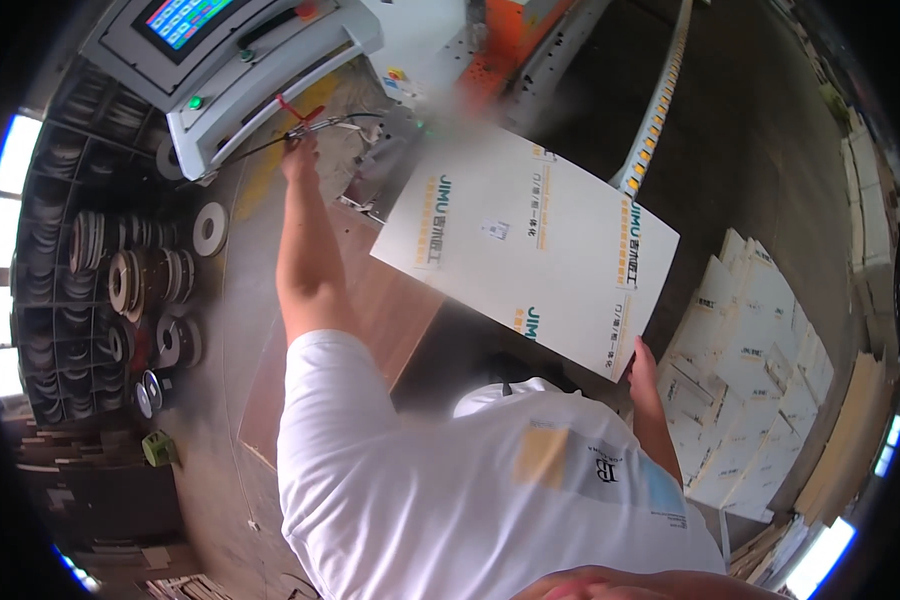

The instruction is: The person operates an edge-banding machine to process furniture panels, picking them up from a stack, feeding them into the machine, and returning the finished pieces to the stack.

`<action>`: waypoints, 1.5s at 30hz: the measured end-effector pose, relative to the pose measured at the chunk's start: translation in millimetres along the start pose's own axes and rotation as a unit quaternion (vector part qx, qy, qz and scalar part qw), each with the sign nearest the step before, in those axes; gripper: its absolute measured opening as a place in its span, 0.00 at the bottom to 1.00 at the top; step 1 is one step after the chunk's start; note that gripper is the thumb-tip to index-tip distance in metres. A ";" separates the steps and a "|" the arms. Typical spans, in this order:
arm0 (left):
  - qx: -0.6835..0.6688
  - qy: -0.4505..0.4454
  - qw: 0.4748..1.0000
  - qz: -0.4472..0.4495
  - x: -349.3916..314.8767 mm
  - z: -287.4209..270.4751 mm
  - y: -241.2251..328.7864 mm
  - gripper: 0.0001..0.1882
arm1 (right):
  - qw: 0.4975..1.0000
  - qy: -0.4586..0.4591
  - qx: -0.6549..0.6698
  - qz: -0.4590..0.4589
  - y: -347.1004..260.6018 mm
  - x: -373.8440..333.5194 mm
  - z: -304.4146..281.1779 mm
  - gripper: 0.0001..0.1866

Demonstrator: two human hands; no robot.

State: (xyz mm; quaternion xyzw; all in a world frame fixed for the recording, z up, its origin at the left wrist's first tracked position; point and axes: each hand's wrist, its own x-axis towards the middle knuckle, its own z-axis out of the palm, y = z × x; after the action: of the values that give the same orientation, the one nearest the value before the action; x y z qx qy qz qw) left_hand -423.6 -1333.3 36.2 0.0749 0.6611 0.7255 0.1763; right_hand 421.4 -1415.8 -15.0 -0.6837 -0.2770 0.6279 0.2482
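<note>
A white board point(530, 240) with printed film on its face spans the middle of the view. Its far edge reaches a machine, where a blurred patch hides the contact. My right hand point(642, 368) is closed on the board's near right corner, some of its fingers out of sight behind the edge. My left arm stretches forward to the machine's front. There my left hand point(300, 157) is closed by a thin dark rod or hose with a red part point(298, 113) above it. What exactly those fingers grip is too small to make out.
A control panel point(200, 60) with a lit screen overhangs at the far left. Below my left arm lies a brown wood-look board point(395, 290). A curved rail with yellow rollers point(652, 120) runs far right. Printed white panels point(750, 380) are stacked right; edging rolls point(135, 280) fill racks left.
</note>
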 end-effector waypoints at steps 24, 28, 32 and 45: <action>0.686 -0.267 0.671 0.087 -313.8 -94.8 75.1 0.21 | 0.995 -0.079 -0.033 -0.050 3.9 -27.2 -0.7 0.24; 0.506 -0.252 0.815 -0.126 -363.6 -42.9 22.0 0.20 | 0.997 -0.066 -0.027 -0.039 11.6 -26.9 -11.4 0.26; 0.481 -0.510 0.713 0.010 -454.9 -22.7 -53.3 0.15 | 0.994 -0.103 -0.016 -0.013 22.7 -17.0 -25.7 0.26; 0.486 -0.470 0.736 0.014 -492.1 -101.6 -31.9 0.10 | 0.993 -0.108 0.039 0.031 36.0 -19.6 -42.4 0.28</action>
State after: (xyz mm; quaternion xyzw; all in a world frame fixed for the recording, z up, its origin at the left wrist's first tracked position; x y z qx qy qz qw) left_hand 2.7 -1600.7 54.3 0.4913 0.7558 0.1800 0.3936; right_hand 464.8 -1455.0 -21.9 -0.6096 -0.2562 0.7159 0.2242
